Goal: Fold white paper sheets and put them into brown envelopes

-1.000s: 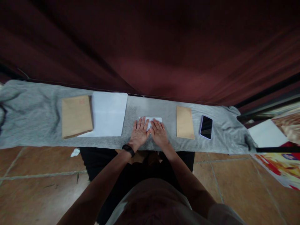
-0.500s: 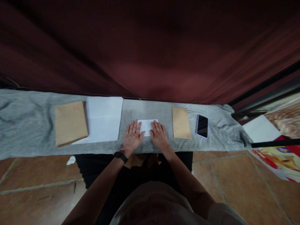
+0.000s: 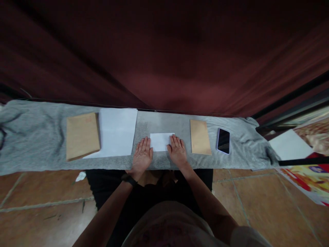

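The left hand (image 3: 142, 158) and right hand (image 3: 178, 152) lie flat, gripping nothing; sideways drag could skew the small white rectangular paper (image 3: 159, 142) between them.

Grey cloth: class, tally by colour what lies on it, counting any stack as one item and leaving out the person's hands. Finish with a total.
Brown: 2 (envelope stack, single envelope)
White: 2 (large paper, small paper)
Black with lilac edge: 1 (phone)
Total: 5
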Tool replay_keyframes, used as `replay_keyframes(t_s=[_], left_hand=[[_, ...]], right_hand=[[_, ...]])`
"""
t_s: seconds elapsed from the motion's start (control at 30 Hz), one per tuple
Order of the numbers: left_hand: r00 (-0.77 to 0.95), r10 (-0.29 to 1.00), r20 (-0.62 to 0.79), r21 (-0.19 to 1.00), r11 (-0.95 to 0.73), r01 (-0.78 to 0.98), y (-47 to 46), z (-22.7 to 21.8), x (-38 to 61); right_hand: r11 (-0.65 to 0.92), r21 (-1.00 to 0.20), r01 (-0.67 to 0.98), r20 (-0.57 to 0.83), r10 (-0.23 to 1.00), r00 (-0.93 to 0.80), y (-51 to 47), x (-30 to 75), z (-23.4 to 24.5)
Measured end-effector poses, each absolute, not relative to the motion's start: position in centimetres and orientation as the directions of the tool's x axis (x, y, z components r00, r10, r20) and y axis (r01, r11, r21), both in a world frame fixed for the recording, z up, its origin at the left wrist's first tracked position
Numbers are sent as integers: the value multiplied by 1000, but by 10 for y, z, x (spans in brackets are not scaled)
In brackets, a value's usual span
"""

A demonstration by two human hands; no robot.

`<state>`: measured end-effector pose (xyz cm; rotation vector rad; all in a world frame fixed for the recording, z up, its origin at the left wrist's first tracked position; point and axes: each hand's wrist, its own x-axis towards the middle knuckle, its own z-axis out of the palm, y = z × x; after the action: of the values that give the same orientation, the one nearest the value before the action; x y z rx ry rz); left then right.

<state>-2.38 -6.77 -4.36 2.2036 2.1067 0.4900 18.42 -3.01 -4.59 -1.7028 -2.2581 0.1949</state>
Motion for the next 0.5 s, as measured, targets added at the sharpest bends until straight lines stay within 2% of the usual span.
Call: replay_keyframes(t_s=[0.37,0.5], left_hand=[[26,988,151,247,-63,967,-86,-30,-29],[-30,970,240,277,-39,960,-91,-16,-56]], right_hand=[[297,-282,912,198,948,-248,-32,183,-49],[308,-275,911,208,944,-256,-33,183,-50]])
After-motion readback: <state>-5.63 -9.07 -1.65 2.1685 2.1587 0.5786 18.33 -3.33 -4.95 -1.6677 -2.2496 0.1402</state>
